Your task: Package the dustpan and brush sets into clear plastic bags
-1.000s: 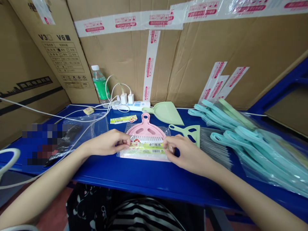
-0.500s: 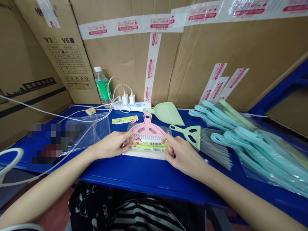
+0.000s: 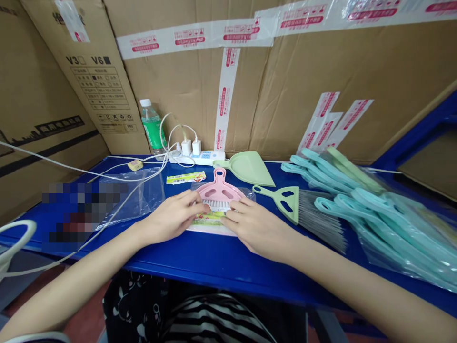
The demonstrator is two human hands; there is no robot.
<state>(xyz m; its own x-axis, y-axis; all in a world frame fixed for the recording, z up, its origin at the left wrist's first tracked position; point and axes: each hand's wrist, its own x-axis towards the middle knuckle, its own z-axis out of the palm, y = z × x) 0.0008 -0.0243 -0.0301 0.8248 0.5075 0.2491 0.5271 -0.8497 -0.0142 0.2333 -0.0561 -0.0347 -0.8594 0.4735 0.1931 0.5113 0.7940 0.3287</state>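
Note:
A pink dustpan and brush set [image 3: 219, 192] lies on the blue table in a clear bag, its handles pointing away from me. Across its bristles is a green and white printed label [image 3: 211, 216], partly covered by my fingers. My left hand [image 3: 177, 215] rests over the set's left side, fingers bent and apart, the fingertips on the label. From the right, my right hand [image 3: 257, 224] lies over the other side with fingers spread across the label and bag. Neither hand is closed round anything.
Behind the set are a loose label [image 3: 185, 177], a green dustpan [image 3: 251, 168] and a power strip [image 3: 210, 156]. To the right lie a green brush [image 3: 290, 204] and bagged turquoise sets [image 3: 382, 226]. A bottle [image 3: 153, 129], cables and a clear bag [image 3: 144, 193] are at left.
Both hands have moved inward over the label. The right fingers have gone from curled to stretched out, and more of the label is covered. The pink set has stayed in place.

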